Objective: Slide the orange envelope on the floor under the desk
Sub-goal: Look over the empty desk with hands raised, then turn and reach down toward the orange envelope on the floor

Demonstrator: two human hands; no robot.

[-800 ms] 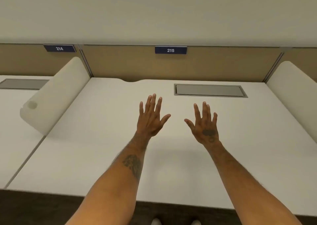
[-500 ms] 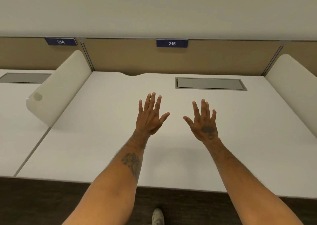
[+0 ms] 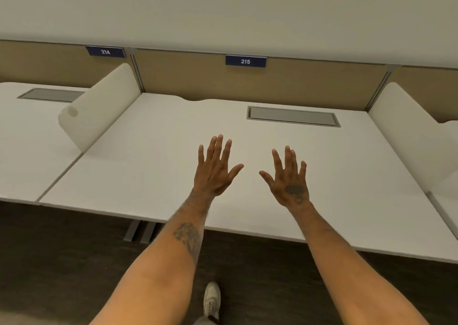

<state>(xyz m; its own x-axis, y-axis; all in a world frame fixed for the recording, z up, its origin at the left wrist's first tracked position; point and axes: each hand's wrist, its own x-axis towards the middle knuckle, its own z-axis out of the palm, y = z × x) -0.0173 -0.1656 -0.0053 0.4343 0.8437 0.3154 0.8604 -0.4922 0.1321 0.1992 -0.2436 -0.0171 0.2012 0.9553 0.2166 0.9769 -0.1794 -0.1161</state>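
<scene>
The white desk (image 3: 153,166) fills the middle of the view, under a blue tag reading 215 (image 3: 245,61). My left hand (image 3: 215,169) and my right hand (image 3: 288,179) hover side by side above its top, palms down, fingers spread, holding nothing. No orange envelope shows anywhere in view. A strip of dark carpet floor (image 3: 62,262) lies in front of the desk, and one white shoe (image 3: 212,300) stands on it between my forearms.
Rounded white dividers stand at the desk's left (image 3: 99,106) and right (image 3: 406,131) sides. A grey cable hatch (image 3: 292,116) is set into the back of the top. Grey desk feet (image 3: 140,230) show under the front edge. A neighbouring desk, tagged 214 (image 3: 105,51), sits to the left.
The view has drawn back from the desk and shifted left, so more floor, the desk feet and a white shoe show. Both hands stay spread above the top.
</scene>
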